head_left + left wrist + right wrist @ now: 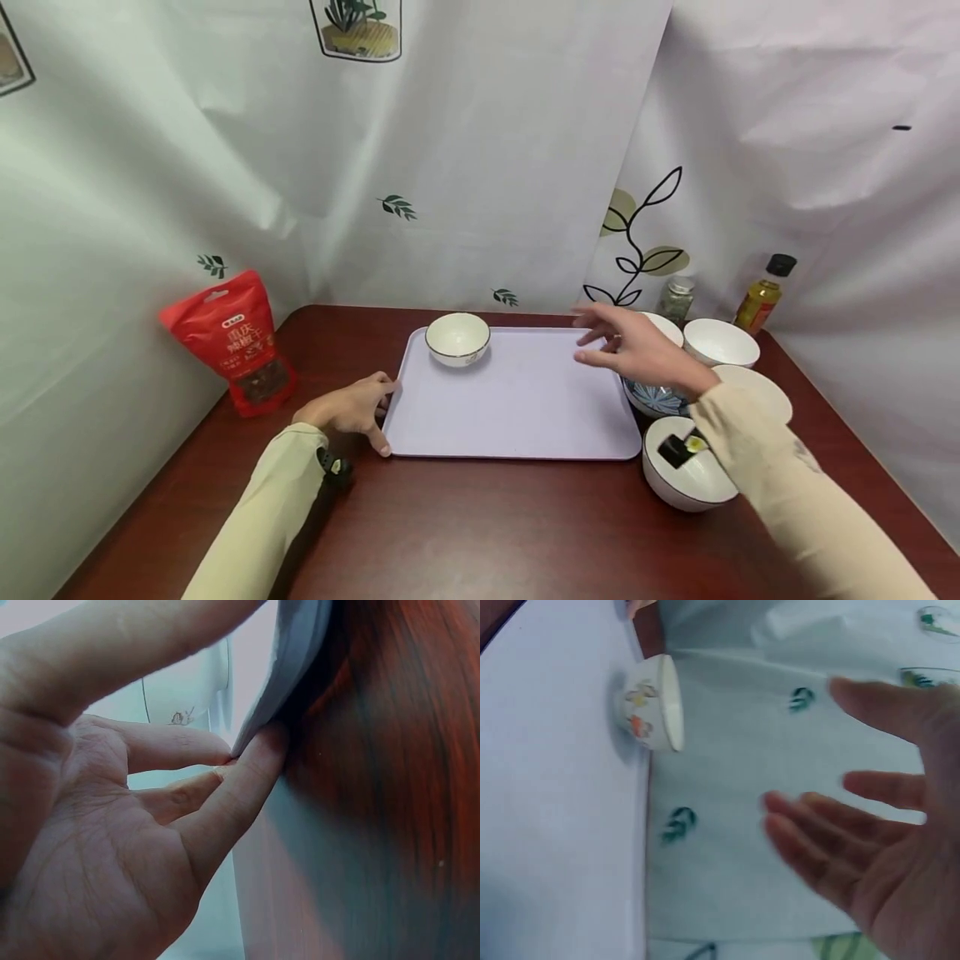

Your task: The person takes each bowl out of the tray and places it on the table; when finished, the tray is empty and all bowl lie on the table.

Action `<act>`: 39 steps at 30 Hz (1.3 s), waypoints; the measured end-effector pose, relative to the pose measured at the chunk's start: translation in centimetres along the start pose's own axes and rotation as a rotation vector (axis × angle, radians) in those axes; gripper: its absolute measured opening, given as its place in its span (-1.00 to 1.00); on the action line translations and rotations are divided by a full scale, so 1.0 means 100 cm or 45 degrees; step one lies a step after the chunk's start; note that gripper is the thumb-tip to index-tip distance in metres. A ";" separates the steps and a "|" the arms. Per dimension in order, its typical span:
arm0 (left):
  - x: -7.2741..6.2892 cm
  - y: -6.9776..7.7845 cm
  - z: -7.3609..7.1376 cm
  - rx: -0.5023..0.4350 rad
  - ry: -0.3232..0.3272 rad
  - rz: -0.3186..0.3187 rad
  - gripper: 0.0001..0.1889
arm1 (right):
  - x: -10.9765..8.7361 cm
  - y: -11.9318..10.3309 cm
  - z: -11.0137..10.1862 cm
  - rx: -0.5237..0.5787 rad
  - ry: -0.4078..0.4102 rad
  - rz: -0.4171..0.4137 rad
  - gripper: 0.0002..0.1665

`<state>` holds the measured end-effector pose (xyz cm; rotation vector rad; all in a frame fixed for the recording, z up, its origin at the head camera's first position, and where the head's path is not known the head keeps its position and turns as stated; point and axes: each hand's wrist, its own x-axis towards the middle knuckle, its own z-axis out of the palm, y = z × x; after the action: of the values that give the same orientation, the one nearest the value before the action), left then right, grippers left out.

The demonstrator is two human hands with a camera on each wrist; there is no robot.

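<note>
My left hand point(356, 410) is at the left edge of a pale lilac tray point(525, 400). Its extended fingertips point(266, 746) touch that edge in the left wrist view, and the thumb lies near the front left corner. On the tray's back left part stands a white bowl point(459, 340) with a dark rim and a small flower print. Over the tray's right side hovers my right hand point(637, 343), fingers spread and loosely bent, holding nothing. The right wrist view shows that hand blurred, apart from the flowered bowl point(652, 705).
Several bowls crowd the right side; the nearest white bowl point(678, 483) has dark pieces inside. A patterned blue bowl point(654, 398) sits beside the tray. Behind are a glass jar point(677, 300) and an oil bottle point(761, 302). A red pouch point(240, 342) leans at left.
</note>
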<state>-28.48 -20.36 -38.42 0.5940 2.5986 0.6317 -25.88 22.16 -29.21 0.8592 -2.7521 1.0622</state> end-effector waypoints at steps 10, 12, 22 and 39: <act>-0.005 -0.001 -0.003 0.021 -0.016 -0.035 0.21 | 0.078 0.009 0.081 0.032 0.072 0.181 -0.14; -0.006 -0.002 -0.003 0.012 -0.017 -0.045 0.21 | 0.089 0.011 0.101 -0.002 0.037 0.214 -0.09; -0.006 -0.002 0.000 -0.018 -0.017 -0.034 0.20 | 0.119 0.006 0.156 0.057 0.067 0.381 0.22; -0.001 0.005 -0.004 -0.006 -0.039 -0.001 0.19 | 0.151 0.010 0.182 0.206 0.148 0.431 0.41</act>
<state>-28.46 -20.13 -37.77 0.5965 2.5680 0.6233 -36.69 3.93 -39.79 0.3334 -2.8033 1.3556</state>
